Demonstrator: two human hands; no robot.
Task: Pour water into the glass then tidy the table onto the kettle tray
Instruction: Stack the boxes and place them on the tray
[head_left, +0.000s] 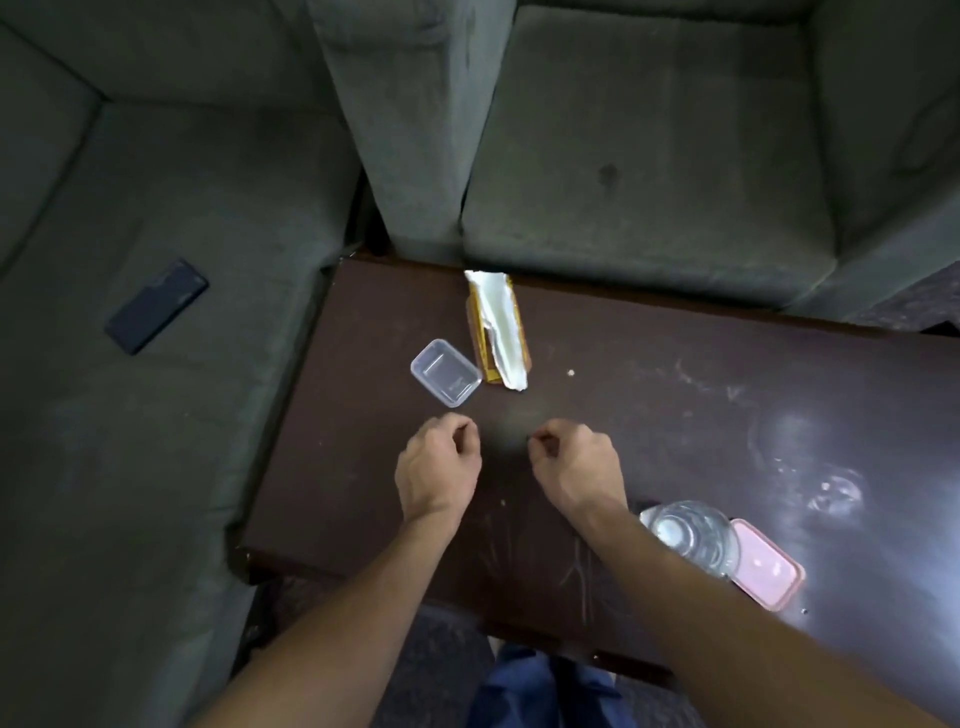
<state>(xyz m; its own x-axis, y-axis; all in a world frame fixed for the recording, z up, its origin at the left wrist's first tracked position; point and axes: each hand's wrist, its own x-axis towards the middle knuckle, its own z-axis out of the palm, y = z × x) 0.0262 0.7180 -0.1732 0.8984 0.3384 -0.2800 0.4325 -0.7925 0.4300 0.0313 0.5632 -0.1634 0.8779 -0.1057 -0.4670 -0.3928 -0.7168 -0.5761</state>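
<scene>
A clear glass (691, 535) stands on the dark brown table (675, 405) near its front edge, just right of my right forearm. A flat pink tray-like lid (766, 571) lies against the glass on its right. My left hand (436, 470) and my right hand (576, 467) hover side by side over the middle of the table, fingers curled in, thumbs against forefingers, with nothing visible in either. A small clear plastic container (445, 372) sits just beyond my left hand.
A yellow tissue box (501, 330) with white tissue sticking out lies by the table's far edge. Grey sofa seats (649, 156) surround the table at the back and left. A dark phone (156, 306) lies on the left seat.
</scene>
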